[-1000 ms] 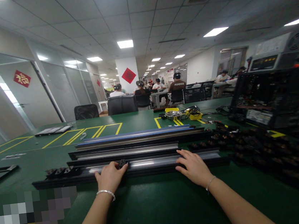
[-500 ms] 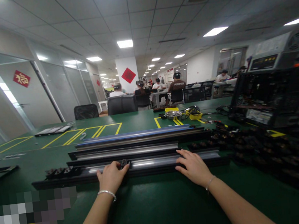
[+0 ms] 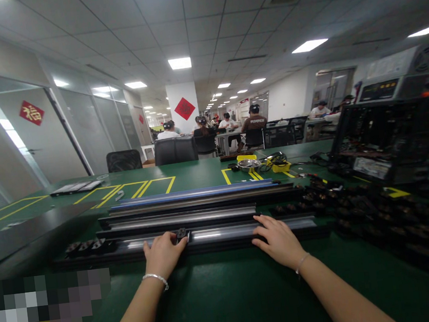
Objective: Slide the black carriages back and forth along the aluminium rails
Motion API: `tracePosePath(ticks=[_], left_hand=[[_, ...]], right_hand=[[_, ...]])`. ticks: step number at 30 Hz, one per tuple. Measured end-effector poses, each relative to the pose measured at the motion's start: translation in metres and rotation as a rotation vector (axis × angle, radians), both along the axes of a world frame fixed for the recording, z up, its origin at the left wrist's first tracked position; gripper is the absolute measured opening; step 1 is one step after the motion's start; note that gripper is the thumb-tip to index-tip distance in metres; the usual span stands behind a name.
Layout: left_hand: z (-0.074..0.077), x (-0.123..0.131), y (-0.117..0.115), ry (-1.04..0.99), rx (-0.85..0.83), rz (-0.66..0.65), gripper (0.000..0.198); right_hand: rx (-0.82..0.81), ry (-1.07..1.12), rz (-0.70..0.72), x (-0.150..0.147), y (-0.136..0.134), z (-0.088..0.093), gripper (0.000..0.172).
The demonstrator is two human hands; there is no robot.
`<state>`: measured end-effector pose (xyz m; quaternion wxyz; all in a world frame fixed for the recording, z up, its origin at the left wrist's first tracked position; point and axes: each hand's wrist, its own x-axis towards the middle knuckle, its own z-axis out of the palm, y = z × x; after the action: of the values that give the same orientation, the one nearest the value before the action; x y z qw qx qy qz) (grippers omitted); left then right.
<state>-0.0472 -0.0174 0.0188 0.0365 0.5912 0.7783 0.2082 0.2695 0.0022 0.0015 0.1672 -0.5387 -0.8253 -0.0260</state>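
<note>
Across the front of the table lies a long black rail (image 3: 217, 234) with a shiny grey channel along it. My left hand (image 3: 163, 253) is closed on a small black block (image 3: 182, 233), pinched between thumb and fingers on the channel left of the rail's middle. My right hand (image 3: 279, 239) spans the rail farther right, thumb at the near side and fingertips at the far side. Similar black blocks (image 3: 85, 247) sit in a row at the rail's left end. More rails (image 3: 190, 216) lie parallel behind it, one with a blue edge (image 3: 191, 194).
Heaped black parts (image 3: 404, 227) cover the right side, below an opened computer case (image 3: 394, 140). Cables (image 3: 274, 160) and a metal dish (image 3: 249, 164) lie farther back. A dark flat panel (image 3: 32, 233) extends over the left. People (image 3: 254, 120) sit at tables beyond.
My left hand has slid slightly right along the rail with the black block. The dark panel at left now reaches farther over the table. My right hand stays put.
</note>
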Motion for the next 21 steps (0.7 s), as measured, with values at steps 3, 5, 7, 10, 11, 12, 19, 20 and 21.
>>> tracePosePath(ticks=[3, 5, 7, 10, 11, 12, 19, 20, 21], left_hand=[[0.0002, 0.0014, -0.0002, 0.011, -0.006, 0.003, 0.044], [0.0001, 0.0018, 0.0, 0.015, -0.01, 0.003, 0.045], [-0.0002, 0.002, 0.0004, 0.014, -0.014, -0.002, 0.045], [-0.0007, 0.0026, 0.0006, 0.01, -0.014, -0.009, 0.045], [-0.0008, 0.0029, 0.0006, 0.008, -0.012, -0.01, 0.044], [-0.001, 0.0032, 0.0006, 0.006, -0.01, -0.011, 0.044], [-0.0051, 0.0035, 0.0013, -0.009, 0.032, -0.064, 0.04], [-0.0059, 0.0033, 0.0015, -0.011, 0.035, -0.073, 0.039], [-0.0066, 0.0031, 0.0016, -0.012, 0.037, -0.08, 0.039]], right_hand=[[0.002, 0.0, 0.001, 0.0, 0.0, -0.0003, 0.03], [-0.002, 0.002, 0.001, 0.0, 0.0002, -0.0005, 0.03], [-0.003, 0.004, 0.002, 0.0002, 0.0004, -0.0007, 0.03], [-0.001, 0.003, 0.0, 0.0005, 0.0004, -0.001, 0.03], [0.0, 0.001, -0.001, 0.0006, 0.0003, -0.0011, 0.03], [-0.001, -0.002, -0.002, 0.0007, 0.0003, -0.0011, 0.03], [-0.002, -0.003, 0.002, 0.0015, 0.0003, -0.0006, 0.031], [-0.002, -0.004, 0.002, 0.0016, 0.0004, -0.0007, 0.031], [-0.002, -0.004, 0.001, 0.0017, 0.0005, -0.0009, 0.031]])
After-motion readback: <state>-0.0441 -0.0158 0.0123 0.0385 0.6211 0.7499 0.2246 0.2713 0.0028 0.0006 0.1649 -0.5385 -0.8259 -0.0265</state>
